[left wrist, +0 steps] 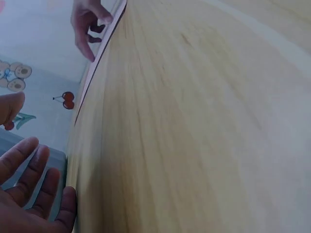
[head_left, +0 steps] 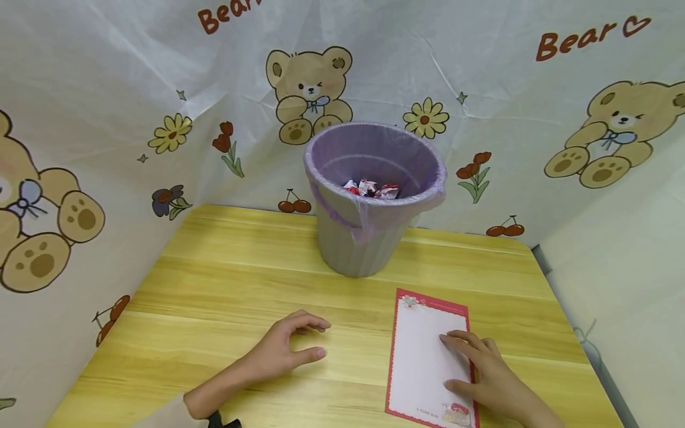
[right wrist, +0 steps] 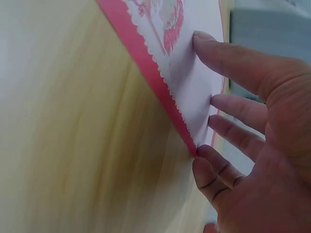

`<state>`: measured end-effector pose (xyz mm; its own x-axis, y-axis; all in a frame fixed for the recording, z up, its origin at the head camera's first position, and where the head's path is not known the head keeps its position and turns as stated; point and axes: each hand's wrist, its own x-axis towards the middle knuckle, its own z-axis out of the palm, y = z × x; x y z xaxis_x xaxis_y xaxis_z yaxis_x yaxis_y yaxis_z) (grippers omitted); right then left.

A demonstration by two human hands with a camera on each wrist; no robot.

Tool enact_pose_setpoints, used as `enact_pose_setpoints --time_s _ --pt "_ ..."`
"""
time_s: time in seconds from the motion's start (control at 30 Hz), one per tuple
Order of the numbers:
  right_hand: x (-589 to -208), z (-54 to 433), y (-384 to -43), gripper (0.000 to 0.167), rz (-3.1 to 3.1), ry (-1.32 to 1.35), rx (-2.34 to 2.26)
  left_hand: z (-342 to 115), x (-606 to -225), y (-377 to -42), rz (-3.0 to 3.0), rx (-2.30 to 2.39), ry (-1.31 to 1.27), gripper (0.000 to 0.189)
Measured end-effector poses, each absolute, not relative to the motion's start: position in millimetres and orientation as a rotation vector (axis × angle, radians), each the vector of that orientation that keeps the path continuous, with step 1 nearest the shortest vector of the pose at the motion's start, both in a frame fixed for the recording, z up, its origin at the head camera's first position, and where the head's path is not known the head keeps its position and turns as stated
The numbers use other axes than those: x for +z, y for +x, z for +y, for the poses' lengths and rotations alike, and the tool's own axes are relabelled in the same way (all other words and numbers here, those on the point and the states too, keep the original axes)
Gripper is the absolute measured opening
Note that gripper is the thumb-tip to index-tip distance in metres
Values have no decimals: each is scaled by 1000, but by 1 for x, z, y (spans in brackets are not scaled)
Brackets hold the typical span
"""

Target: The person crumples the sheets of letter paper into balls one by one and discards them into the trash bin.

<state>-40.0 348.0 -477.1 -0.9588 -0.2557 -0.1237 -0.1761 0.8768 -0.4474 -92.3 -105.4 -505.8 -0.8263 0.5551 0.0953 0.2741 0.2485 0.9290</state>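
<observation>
A sheet of letter paper [head_left: 420, 356] with a red scalloped border lies on the right of the table in the head view. My right hand [head_left: 489, 371] is over its right edge, thumb and fingers spread apart. In the right wrist view, the fingertips [right wrist: 204, 41] touch the printed face of the paper [right wrist: 187, 80]. To the left of the sheet, my left hand [head_left: 275, 351] holds nothing, its thumb and fingers apart and loosely bent. The left wrist view shows the left hand's fingers [left wrist: 31, 174] spread close to the table surface.
A grey bin [head_left: 358, 246] with a purple liner bag [head_left: 374, 134] stands at the back of the wooden table [head_left: 241, 273]. Several crumpled red and white papers [head_left: 368, 188] lie inside it. A bear-patterned cloth [head_left: 214, 71] hangs behind and along the sides.
</observation>
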Motion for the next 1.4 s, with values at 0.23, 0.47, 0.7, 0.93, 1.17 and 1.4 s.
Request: enact_pose_setpoints --time_s 0.23,0.47,0.7,0.93,1.17,1.4 --pt "-478 308 -50 77 2849 -494 -663 -97 -508 -94 2285 1568 790 49" --pt "-480 274 -56 75 2848 -609 -643 -91 -506 -93 2366 1443 772 56" --pt "-487 241 -60 80 2852 -683 -634 -84 -508 -91 2591 1117 821 75" --pt "-489 227 -62 83 2871 -755 -633 -87 -504 -100 2635 839 836 102" --pt "-480 245 -70 94 2796 -672 -658 -88 -501 -100 2628 741 852 114" --pt "-483 252 -77 107 2764 -653 -586 -87 -500 -103 2675 584 920 123"
